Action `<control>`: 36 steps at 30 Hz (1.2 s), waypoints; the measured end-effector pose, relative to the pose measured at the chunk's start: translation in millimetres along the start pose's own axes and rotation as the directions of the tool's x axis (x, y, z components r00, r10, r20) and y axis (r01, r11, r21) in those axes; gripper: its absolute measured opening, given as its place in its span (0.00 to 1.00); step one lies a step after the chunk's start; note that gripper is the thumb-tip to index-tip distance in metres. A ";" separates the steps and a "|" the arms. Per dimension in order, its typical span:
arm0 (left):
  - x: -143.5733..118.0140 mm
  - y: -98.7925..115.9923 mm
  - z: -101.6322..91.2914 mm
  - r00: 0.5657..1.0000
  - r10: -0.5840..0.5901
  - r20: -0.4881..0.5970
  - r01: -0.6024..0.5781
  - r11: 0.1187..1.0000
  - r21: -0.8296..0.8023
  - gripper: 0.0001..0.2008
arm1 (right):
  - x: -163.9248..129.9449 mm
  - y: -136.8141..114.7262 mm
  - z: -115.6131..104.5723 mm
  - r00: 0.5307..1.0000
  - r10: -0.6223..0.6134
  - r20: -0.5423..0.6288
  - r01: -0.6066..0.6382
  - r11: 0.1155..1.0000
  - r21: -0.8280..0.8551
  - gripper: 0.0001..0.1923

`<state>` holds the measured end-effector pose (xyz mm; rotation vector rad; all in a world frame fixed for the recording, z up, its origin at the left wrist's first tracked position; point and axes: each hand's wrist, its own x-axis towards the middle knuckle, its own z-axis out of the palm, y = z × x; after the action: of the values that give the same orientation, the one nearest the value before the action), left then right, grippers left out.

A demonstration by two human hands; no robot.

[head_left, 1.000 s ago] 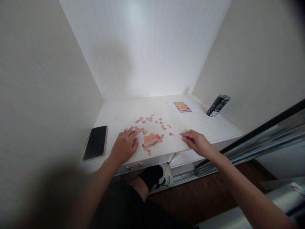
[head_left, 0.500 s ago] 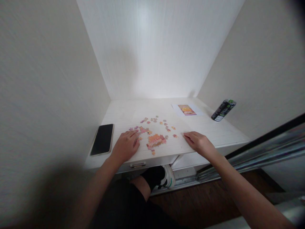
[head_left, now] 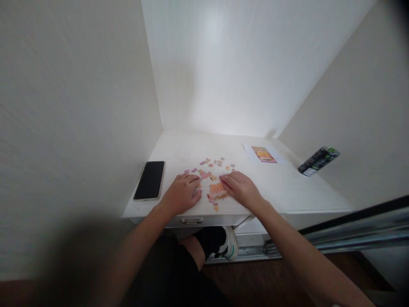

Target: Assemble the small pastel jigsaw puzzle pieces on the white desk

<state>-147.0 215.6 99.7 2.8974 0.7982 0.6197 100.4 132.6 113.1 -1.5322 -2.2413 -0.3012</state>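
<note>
My left hand (head_left: 182,192) rests flat on the white desktop, its fingers loosely spread beside a small joined cluster of pink puzzle pieces (head_left: 204,174). Over the right part of a partly assembled jigsaw puzzle (head_left: 217,191), in orange and pink, is my right hand (head_left: 243,187). Its thumb and forefinger are pinched together at the puzzle's upper edge; whatever is between them is too small to make out. Several loose puzzle pieces (head_left: 219,162) lie in an arc behind the hands, some hidden by the right hand.
A dark-screened phone (head_left: 149,180) lies at the left of the desk (head_left: 281,194). At the back right is a printed reference picture (head_left: 263,154) on white paper. A black and green can (head_left: 318,161) stands by the right wall. Below the desk edge is a drawer handle (head_left: 192,221).
My right hand has moved left from the desk's open right side to the assembled puzzle. My left hand stays by the pink pieces. The camera view has shifted a little.
</note>
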 end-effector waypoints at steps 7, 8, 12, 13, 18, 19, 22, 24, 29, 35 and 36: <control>-2.2 0.8 -2.9 1.000 0.004 0.014 -0.004 1.000 -0.001 0.19 | 44.3 -13.5 24.0 0.972 -0.215 0.094 0.222 0.972 -0.075 0.12; -2.2 0.4 -2.7 1.000 0.006 0.016 -0.006 1.000 -0.004 0.20 | 44.5 -12.7 25.3 0.971 -0.227 0.079 0.233 0.969 -0.080 0.11; -2.2 -0.8 -1.4 1.000 0.016 0.025 -0.016 1.000 -0.016 0.21 | 42.5 -10.8 28.6 0.962 -0.272 0.002 0.271 0.961 -0.052 0.08; -2.3 -0.9 -1.2 1.000 0.018 0.025 -0.017 1.000 -0.017 0.21 | 42.3 -10.7 29.3 0.960 -0.281 -0.014 0.280 0.959 -0.042 0.08; -3.2 -0.6 -1.0 1.000 0.014 0.021 -0.014 1.000 -0.016 0.21 | 43.2 -11.0 33.1 0.950 -0.287 -0.123 0.287 0.958 -0.015 0.06; -3.5 -0.6 -1.0 1.000 0.012 0.020 -0.012 1.000 -0.015 0.21 | 43.4 -11.1 33.9 0.948 -0.290 -0.129 0.291 0.957 -0.008 0.06; -4.3 -0.8 -0.8 1.000 0.008 0.015 -0.008 1.000 -0.014 0.21 | 43.4 -10.7 36.2 0.947 -0.308 -0.091 0.311 0.950 0.020 0.06; -4.7 -1.0 -0.4 1.000 0.006 0.012 -0.006 1.000 -0.013 0.21 | 42.8 -9.7 37.5 0.948 -0.313 -0.059 0.316 0.948 0.045 0.06; -5.0 -1.3 0.7 1.000 0.007 0.011 -0.006 1.000 -0.007 0.20 | 40.8 -6.1 41.2 0.959 -0.277 -0.053 0.281 0.953 0.114 0.06; -5.1 -1.1 -0.2 1.000 0.010 0.015 -0.010 1.000 -0.003 0.19 | 42.0 -8.2 41.8 0.981 -0.194 -0.006 0.192 0.961 0.199 0.08; -5.0 -1.1 -0.3 1.000 0.011 0.015 -0.011 1.000 -0.003 0.19 | 42.4 -9.2 41.0 0.984 -0.178 -0.003 0.174 0.961 0.216 0.08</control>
<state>-151.6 214.0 98.0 2.9018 0.7794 0.5993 70.0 181.0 95.8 -1.2317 -2.3409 -0.0914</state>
